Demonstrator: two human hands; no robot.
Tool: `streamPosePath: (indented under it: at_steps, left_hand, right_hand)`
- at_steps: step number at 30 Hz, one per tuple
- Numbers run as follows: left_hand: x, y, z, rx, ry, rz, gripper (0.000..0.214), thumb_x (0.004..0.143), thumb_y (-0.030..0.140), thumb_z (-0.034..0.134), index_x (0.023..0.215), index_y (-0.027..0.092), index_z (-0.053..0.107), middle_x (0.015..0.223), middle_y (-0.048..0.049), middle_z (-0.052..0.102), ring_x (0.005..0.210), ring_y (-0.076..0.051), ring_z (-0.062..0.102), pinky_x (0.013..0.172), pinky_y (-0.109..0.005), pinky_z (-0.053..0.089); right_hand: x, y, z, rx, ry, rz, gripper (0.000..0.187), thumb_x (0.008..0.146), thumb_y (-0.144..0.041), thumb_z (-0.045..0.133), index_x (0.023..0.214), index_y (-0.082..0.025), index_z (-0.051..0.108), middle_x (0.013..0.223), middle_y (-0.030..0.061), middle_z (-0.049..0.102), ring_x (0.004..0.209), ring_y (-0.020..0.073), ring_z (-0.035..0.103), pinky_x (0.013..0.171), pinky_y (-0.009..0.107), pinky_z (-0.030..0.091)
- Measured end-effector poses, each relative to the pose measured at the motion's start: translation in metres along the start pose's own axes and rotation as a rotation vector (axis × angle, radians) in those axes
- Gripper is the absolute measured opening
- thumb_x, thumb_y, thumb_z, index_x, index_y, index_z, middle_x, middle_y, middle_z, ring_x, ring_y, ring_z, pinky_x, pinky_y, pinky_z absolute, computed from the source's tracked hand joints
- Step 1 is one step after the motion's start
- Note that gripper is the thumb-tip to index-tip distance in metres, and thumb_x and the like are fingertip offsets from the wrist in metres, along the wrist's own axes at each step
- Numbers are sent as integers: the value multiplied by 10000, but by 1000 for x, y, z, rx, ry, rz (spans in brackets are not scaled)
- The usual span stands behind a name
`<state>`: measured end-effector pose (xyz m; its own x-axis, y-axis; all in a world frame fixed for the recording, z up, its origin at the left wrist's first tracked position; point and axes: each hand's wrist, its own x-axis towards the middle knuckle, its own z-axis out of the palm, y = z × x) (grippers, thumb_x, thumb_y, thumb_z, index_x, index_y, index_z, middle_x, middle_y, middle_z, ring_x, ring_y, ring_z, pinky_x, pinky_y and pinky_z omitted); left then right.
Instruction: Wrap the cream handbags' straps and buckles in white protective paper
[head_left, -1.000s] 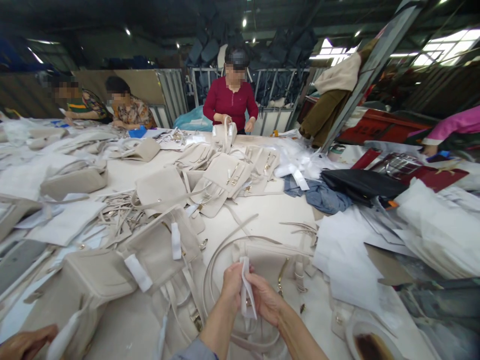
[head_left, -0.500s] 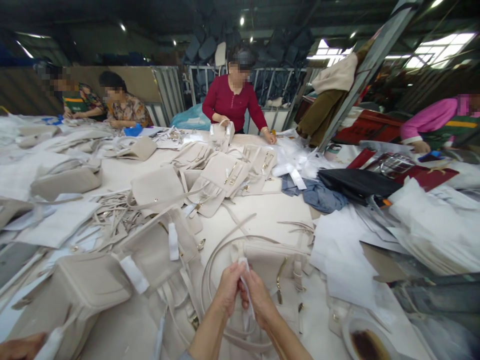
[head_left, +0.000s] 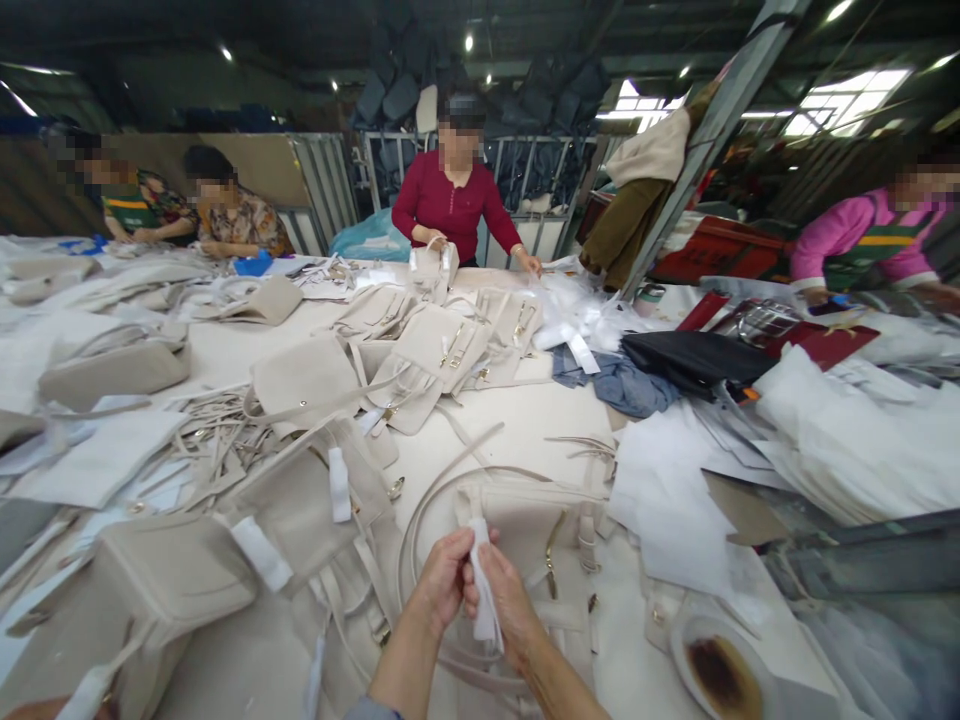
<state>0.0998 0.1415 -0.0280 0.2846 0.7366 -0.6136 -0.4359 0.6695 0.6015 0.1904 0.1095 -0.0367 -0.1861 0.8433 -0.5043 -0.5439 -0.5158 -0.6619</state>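
Observation:
My left hand (head_left: 444, 582) and my right hand (head_left: 507, 597) meet close to me, both pinching a narrow white strip of wrapping (head_left: 484, 602) that hangs between them. Under my hands lies a beige handbag (head_left: 540, 520) with gold hardware and a long looping strap (head_left: 420, 520). Another beige bag (head_left: 300, 505) with white wrapped tabs lies just left of my hands.
Beige bags (head_left: 431, 345), loose straps (head_left: 217, 440) and white sheets (head_left: 660, 490) cover the table. A person in red (head_left: 450, 205) works opposite with a bag; other people sit far left and at the right. A stained white dish (head_left: 712, 670) sits at my near right.
My hands have drawn closer together and slightly up the view, folding the white strip tighter. The person in red has reached one arm out to the side.

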Motion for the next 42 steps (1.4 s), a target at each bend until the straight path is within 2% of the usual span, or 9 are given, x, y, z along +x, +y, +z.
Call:
streamPosePath:
  at_steps: [4,9,15,18,22,24,27,38,42]
  left_hand:
    - [2,-4,-1,60,64,63,406,715,514,643,896,152,669,426,24,503,271,-68,291,295,-225,176]
    - [2,-8,6,161,200,205,293,661,417,692,747,141,647,621,-41,677,515,-121,540,515,-234,437]
    - [17,3,6,184,335,90,183,755,238,606,882,118,663,618,-33,694,474,-106,553,409,-174,408]
    - [19,6,8,122,348,67,120,798,183,577,836,118,670,616,-45,699,529,-115,614,446,-161,463]
    - [14,7,17,43,378,90,137,831,115,521,783,116,649,647,-59,715,595,-147,673,558,-220,566]
    - [12,7,21,59,384,88,155,843,110,502,782,112,644,645,-57,710,582,-147,672,537,-218,565]
    - [12,8,24,94,397,71,174,856,117,485,780,111,641,645,-46,701,557,-137,660,495,-199,547]
    - [12,8,24,109,400,101,164,860,127,495,776,129,636,644,-31,693,574,-118,661,523,-166,556]
    - [9,10,30,103,406,102,178,858,107,487,760,135,632,620,-13,688,569,-103,650,539,-151,547]
  right_hand:
    - [-1,5,-5,-170,-34,-8,490,733,-602,617,924,-177,466,600,-57,443,459,72,394,424,206,384]
    - [3,9,0,-523,220,-235,295,702,-379,621,876,-150,558,697,5,559,647,128,526,624,247,465]
    - [-32,-6,-28,-675,20,73,241,663,-315,636,847,-173,574,532,-44,521,425,120,480,417,232,399]
    - [-93,-37,-81,-760,119,-142,86,704,-236,568,757,-177,602,581,-32,539,533,101,515,526,202,395]
    - [-188,-84,-197,-822,690,-312,249,801,-406,482,759,-186,591,680,1,555,624,137,507,594,251,382]
    - [-227,-94,-253,-942,969,-299,286,763,-448,513,709,-185,610,684,17,577,701,174,515,682,286,377]
    - [-260,-86,-303,-822,1080,-90,297,697,-457,541,670,-177,639,691,38,612,711,197,518,661,298,355]
    - [-242,-73,-291,-481,1021,122,442,699,-541,538,784,-123,655,715,83,660,463,88,309,490,244,155]
    - [-246,-83,-282,-500,1019,58,221,610,-361,601,541,-153,575,484,-5,477,454,77,242,486,248,107]
